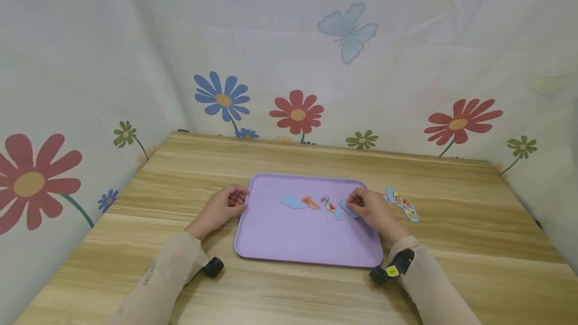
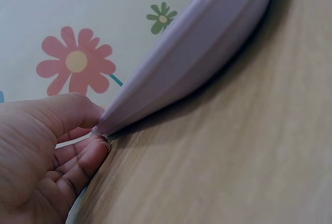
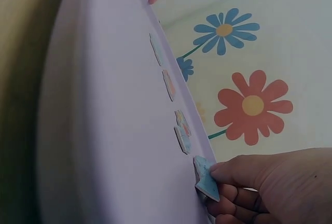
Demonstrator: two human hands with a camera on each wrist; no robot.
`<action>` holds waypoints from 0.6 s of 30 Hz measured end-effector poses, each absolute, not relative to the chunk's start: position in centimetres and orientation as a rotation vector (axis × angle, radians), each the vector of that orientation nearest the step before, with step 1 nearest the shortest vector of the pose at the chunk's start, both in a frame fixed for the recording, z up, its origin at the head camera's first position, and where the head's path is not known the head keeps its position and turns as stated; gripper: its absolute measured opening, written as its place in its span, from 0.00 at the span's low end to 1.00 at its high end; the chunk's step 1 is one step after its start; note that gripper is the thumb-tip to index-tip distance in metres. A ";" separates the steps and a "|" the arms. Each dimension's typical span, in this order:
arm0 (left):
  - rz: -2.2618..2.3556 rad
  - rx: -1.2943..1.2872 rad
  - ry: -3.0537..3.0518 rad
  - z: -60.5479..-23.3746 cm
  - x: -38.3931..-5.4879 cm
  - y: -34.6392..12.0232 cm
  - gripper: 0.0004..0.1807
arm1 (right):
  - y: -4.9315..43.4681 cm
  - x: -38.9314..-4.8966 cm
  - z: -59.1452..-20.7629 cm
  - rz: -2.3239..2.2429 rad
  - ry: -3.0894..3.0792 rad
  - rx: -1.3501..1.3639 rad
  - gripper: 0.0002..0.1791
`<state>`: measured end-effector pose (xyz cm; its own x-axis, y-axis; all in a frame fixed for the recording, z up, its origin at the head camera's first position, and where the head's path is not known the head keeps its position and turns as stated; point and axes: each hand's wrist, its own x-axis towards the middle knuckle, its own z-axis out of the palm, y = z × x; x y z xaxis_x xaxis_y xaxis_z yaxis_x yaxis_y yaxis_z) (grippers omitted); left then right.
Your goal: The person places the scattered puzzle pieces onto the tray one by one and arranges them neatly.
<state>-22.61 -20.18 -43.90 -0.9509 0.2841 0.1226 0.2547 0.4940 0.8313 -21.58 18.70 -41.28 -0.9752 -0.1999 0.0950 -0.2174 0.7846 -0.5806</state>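
A purple tray (image 1: pixel 298 245) lies on the wooden table. My left hand (image 1: pixel 224 204) grips its left rim, thumb above and fingertips below, as the left wrist view shows. Over the tray's right part, my right hand (image 1: pixel 371 208) pinches a flat light-blue puzzle piece (image 3: pixel 207 179) between thumb and fingers; the piece looks tilted at the tray surface. Left of it in a row lie a multicoloured piece (image 1: pixel 331 207), an orange piece (image 1: pixel 310 203) and a pale blue, cloud-like piece (image 1: pixel 292 202).
Right of the tray, several multicoloured and blue pieces (image 1: pixel 404 205) lie close together on the table (image 1: pixel 469 224). Behind the table hangs a white cloth (image 1: pixel 397 79) printed with flowers and a butterfly. Black wrist cameras are strapped on both sleeves.
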 end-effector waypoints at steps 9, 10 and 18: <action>1.471 0.483 2.708 -43.9 -22.7 -20.2 0.18 | 18.9 -21.5 -41.2 0.948 -2.899 0.398 0.03; 1.471 0.484 2.707 -43.9 -22.8 -20.2 0.18 | 18.9 -21.5 -41.2 0.948 -2.896 0.399 0.04; 1.463 0.481 2.704 -43.8 -22.6 -20.1 0.18 | 19.2 -21.5 -41.2 0.977 -2.904 0.405 0.04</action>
<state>-22.58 -20.12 -43.79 -0.9519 0.2824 0.1192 0.2543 0.5102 0.8216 -21.54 19.19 -41.24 -0.9644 -0.2299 0.1307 -0.2621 0.7658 -0.5872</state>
